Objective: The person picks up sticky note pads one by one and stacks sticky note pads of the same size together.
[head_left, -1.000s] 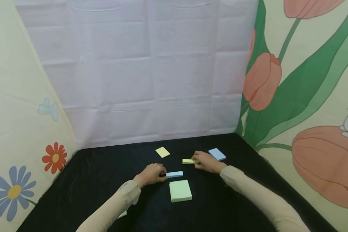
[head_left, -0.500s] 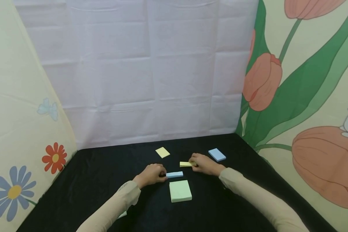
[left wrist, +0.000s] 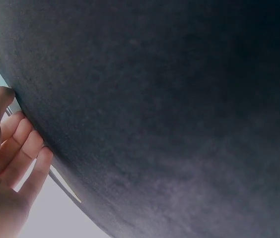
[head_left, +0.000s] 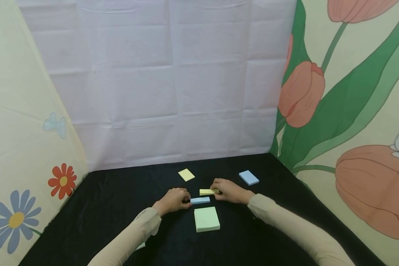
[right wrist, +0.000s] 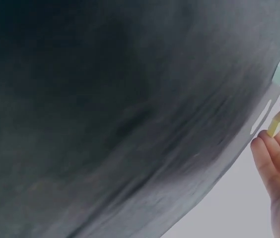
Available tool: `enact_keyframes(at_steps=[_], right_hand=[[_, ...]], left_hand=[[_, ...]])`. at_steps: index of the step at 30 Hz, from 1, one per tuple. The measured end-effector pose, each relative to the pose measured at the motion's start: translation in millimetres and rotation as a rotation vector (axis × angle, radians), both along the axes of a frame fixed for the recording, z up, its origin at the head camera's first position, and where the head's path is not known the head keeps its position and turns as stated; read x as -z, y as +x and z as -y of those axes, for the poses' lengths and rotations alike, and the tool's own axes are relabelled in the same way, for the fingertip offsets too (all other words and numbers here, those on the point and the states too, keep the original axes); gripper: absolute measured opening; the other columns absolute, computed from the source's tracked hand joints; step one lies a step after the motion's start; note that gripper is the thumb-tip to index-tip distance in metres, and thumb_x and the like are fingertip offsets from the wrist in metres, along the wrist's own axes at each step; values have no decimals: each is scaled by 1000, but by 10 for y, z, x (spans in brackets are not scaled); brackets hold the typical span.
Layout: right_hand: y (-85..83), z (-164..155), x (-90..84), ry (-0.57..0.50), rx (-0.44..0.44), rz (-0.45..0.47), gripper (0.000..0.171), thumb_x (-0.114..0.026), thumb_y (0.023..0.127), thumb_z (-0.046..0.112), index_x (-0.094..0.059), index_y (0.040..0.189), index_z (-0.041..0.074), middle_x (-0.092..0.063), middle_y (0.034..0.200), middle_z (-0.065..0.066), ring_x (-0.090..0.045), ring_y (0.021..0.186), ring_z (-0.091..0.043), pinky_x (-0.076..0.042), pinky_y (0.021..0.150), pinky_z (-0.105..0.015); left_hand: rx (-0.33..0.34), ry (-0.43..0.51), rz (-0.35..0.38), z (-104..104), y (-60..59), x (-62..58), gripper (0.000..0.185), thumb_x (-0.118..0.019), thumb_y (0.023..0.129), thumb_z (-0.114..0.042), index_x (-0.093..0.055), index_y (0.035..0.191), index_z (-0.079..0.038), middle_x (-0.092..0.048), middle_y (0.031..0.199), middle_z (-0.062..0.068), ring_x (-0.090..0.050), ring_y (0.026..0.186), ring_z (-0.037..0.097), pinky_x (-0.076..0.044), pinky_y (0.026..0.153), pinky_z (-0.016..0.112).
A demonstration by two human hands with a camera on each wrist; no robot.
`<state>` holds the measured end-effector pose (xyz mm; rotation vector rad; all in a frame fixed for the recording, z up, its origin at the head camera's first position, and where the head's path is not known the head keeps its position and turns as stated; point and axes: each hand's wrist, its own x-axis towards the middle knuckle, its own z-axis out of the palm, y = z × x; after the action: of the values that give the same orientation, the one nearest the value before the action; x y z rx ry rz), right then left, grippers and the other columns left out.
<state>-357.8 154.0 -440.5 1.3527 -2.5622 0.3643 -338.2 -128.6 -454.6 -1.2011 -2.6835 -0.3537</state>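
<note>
In the head view my left hand (head_left: pixel 173 200) pinches the left end of a narrow light-blue sticky-note pad (head_left: pixel 201 200) between thumb and fingers. Just behind it, my right hand (head_left: pixel 231 190) grips a narrow yellow sticky-note pad (head_left: pixel 207 192) by its right end. The two strips lie nearly parallel, with a small dark gap between them. Toward me sits a thick square pale-green sticky-note pad (head_left: pixel 207 219). From the right wrist view, the yellow strip (right wrist: pixel 277 124) shows between my thumb and fingertips.
A yellow square note pad (head_left: pixel 186 174) lies farther back, and a blue pad (head_left: pixel 249 177) at the back right. A pale-green corner (head_left: pixel 140 246) peeks out beside my left sleeve. Black cloth (head_left: pixel 119 207) covers the table, with a white curtain (head_left: pixel 153 92) behind.
My right hand has drawn the yellow strip left and toward me, bringing it close behind the light-blue one. My left hand and the other pads have stayed put.
</note>
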Motion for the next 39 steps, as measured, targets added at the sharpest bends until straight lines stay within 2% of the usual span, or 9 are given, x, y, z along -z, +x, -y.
enact_keyframes(at_steps=[11, 26, 39], right_hand=[[80, 168, -48, 23, -10, 54, 20, -68, 91, 12, -70, 110, 7, -58, 100, 2, -49, 83, -7, -47, 75, -26], [146, 291, -44, 96, -26, 34, 19, -68, 91, 15, -71, 109, 10, -58, 99, 3, -49, 81, -6, -47, 74, -24], [135, 318, -5, 113, -21, 16, 19, -68, 92, 14, -71, 110, 8, -59, 100, 1, -50, 82, -7, -48, 74, -25]], left_hand=[[-20, -1, 24, -2, 11, -15, 15, -74, 90, -25, -73, 91, -10, -55, 79, -7, -47, 67, 6, -40, 60, 22], [-20, -6, 7, -12, 14, -3, 15, -73, 91, -26, -73, 92, -12, -57, 80, -8, -48, 67, 4, -42, 60, 22], [-21, -15, -7, -17, 12, -4, 13, -73, 90, -25, -73, 91, -12, -57, 80, -7, -48, 68, 5, -42, 60, 22]])
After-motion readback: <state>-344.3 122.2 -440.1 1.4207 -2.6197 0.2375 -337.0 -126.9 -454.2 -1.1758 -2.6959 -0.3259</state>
